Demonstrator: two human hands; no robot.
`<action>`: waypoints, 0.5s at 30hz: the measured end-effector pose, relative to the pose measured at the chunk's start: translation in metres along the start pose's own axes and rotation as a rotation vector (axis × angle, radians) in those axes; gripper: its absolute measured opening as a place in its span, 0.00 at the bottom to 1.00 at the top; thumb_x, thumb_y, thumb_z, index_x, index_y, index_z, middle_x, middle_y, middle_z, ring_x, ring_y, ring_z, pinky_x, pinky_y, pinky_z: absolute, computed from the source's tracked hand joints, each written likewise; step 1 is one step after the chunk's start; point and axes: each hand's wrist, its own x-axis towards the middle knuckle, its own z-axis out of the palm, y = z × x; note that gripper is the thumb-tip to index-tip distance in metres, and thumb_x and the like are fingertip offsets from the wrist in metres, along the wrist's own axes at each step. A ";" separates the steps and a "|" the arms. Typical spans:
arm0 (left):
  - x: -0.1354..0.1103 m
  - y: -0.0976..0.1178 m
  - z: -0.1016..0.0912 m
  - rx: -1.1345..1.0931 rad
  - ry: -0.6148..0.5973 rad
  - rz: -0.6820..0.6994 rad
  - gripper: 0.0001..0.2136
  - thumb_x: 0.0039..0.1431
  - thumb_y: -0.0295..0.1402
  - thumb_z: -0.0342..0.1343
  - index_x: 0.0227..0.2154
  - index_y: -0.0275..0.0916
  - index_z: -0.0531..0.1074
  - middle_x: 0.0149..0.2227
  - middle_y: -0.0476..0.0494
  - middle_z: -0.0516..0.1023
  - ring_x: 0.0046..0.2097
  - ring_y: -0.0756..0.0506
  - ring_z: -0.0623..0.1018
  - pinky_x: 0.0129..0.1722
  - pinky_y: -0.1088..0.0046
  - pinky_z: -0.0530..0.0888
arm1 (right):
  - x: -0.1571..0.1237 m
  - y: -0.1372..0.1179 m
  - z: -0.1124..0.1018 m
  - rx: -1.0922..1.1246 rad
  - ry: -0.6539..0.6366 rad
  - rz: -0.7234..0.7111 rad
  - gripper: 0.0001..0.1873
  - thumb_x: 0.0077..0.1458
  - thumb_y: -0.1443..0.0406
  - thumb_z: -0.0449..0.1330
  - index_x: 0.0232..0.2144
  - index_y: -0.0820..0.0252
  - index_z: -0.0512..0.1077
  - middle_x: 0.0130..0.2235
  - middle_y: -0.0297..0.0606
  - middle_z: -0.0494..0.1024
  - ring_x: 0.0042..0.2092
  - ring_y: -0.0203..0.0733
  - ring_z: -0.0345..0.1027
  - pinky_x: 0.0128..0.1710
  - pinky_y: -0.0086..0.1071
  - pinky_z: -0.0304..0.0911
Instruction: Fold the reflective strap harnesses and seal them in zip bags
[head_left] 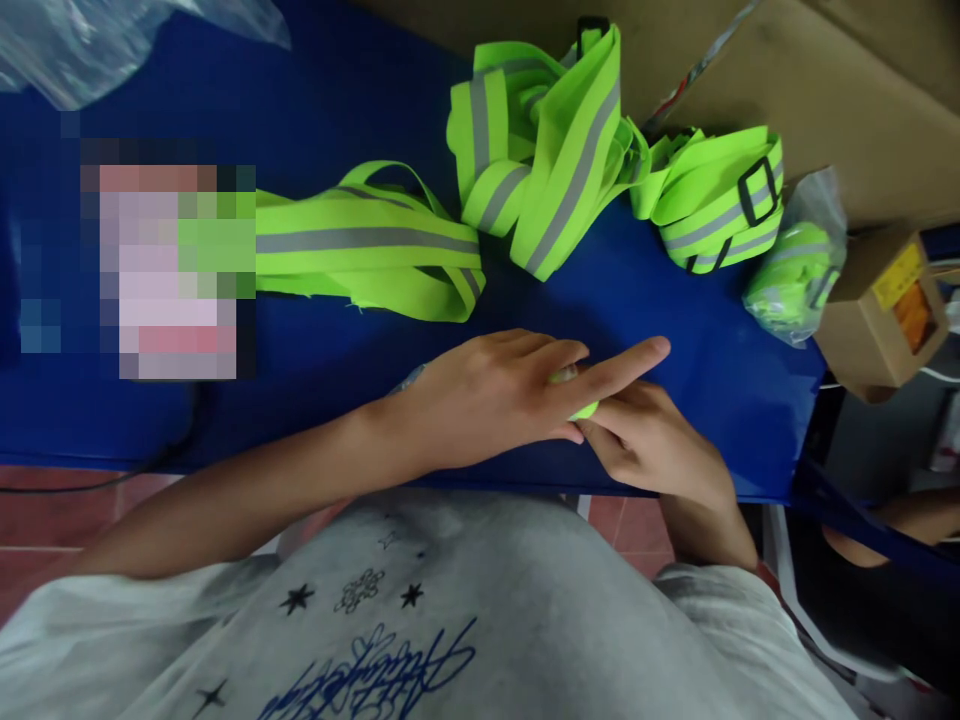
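From my remote seat I look down on a blue table [337, 110] with both hands meeting near its near edge, a little right of centre. The left hand [495, 400] reaches in from the left and lies flat, fingers stretched out and mostly side by side, the index finger pointing off to the right. It rests over a small green strap piece [586, 410], of which only two slivers peek out between and below its fingers. The right hand [652, 445] comes up from the near right with its fingers curled. Its thumb touches the near edge of that green piece, while its fingertips are tucked under the left hand, so I cannot tell whether it is really pinching.

Farther back on the table lies a long folded reflective strap [367, 245], neon green with a grey stripe. To its right sits a loose heap of straps [540, 150], then a rolled bundle with a black buckle [720, 200]. Just right of that, at the table's right end, a bagged strap [795, 270] sits in clear plastic, touching a small cardboard box [877, 310]. A big sheet of cardboard [825, 80] fills the far right. Crumpled clear plastic [112, 40] lies at the far left corner. Red floor tiles [45, 510] show below the table's near edge on the left.
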 end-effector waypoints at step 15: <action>-0.007 0.032 -0.021 0.377 -0.066 0.127 0.31 0.71 0.30 0.54 0.73 0.53 0.53 0.69 0.39 0.68 0.64 0.37 0.75 0.63 0.54 0.72 | -0.007 0.011 0.015 -0.011 -0.185 -0.130 0.19 0.61 0.67 0.59 0.55 0.57 0.72 0.51 0.44 0.80 0.55 0.50 0.74 0.56 0.49 0.74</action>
